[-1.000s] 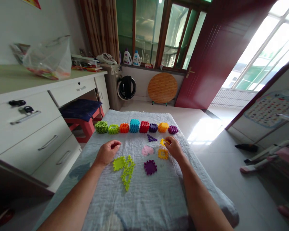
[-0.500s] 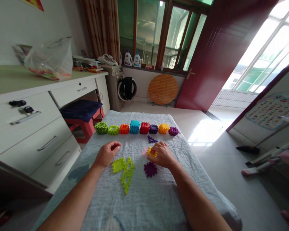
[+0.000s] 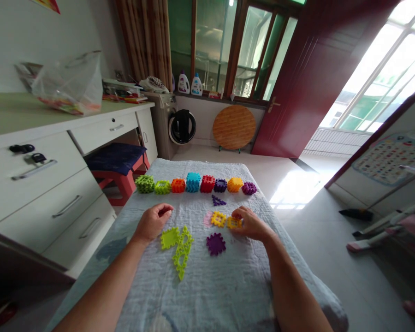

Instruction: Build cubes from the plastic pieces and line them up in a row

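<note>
My right hand (image 3: 251,223) has its fingers closed on a yellow square building tile (image 3: 234,222) low over the cloth. Just left of it lies another yellow open-frame tile (image 3: 218,219), beside a pale pink piece (image 3: 207,218). A purple square tile (image 3: 216,244) is nearer to me, and a dark purple triangular piece (image 3: 218,200) lies farther off. My left hand (image 3: 154,222) rests with curled fingers, nothing visible in them. Close to it lie a lime-green square tile (image 3: 169,238) and lime-green triangular pieces (image 3: 182,256).
Along the far side of the cloth-covered table (image 3: 200,290) stands a row of coloured blocks, among them a blue one (image 3: 193,182) and a red one (image 3: 207,183). A stool (image 3: 119,159) and a white desk (image 3: 69,203) stand at left. The floor runs along the right.
My right hand has moved right with a yellow tile, uncovering the other yellow tile beside the pink piece. My left hand has stayed put.
</note>
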Motion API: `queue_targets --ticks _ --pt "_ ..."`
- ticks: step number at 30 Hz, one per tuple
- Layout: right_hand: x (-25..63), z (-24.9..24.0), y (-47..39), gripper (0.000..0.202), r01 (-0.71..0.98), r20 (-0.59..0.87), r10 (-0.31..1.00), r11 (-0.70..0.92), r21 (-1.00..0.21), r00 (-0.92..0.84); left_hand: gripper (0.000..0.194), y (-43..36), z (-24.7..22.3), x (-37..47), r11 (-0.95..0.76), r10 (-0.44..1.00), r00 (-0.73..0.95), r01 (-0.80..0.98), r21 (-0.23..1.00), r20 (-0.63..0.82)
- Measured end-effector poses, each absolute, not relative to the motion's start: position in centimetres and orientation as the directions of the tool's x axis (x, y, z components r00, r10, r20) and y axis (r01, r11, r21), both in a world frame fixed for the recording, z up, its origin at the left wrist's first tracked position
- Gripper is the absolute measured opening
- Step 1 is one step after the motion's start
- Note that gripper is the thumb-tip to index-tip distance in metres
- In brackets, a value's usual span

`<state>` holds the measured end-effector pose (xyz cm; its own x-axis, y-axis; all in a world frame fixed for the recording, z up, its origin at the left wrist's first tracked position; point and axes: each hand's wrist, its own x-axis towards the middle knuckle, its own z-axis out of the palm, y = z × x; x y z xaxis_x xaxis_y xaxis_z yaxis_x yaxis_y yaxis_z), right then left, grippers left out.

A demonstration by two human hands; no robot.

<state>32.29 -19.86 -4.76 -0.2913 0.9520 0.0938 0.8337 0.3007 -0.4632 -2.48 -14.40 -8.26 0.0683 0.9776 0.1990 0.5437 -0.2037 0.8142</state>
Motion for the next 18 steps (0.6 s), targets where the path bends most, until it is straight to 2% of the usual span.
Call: queue_targets --ticks 2,7,13,15,18 --pt "32.2 -4.7 -19.5 0.012 0.805 0.109 0.953 0.298 -0.513 -0.283 0.027 -14.4 -8.2 -2.5 -0.2 0.979 0.07 0.534 0.821 0.193" --pt "32.7 -5.5 -18.8 0.019 0.8 0.136 0.985 0.169 -0.576 -0.11 0.026 -14.3 -8.2 -2.4 -0.198 0.98 0.073 0.529 0.826 0.188" --pt "33.2 -6.5 -18.8 0.045 0.898 0.282 0.958 0.175 -0.404 -0.06 0.027 -14.2 -8.4 -2.6 -0.202 0.978 0.074 0.556 0.807 0.193" --pt "33.3 -6.6 -18.8 0.053 0.915 0.253 0.964 0.175 -0.363 -0.084 0.027 -14.1 -8.5 -2.6 -0.201 0.979 0.078 0.553 0.808 0.19" --pt "33.3 -6.6 -18.9 0.047 0.924 0.155 0.979 0.177 -0.339 -0.131 0.027 -14.2 -8.5 -2.5 -0.202 0.979 0.079 0.548 0.812 0.19"
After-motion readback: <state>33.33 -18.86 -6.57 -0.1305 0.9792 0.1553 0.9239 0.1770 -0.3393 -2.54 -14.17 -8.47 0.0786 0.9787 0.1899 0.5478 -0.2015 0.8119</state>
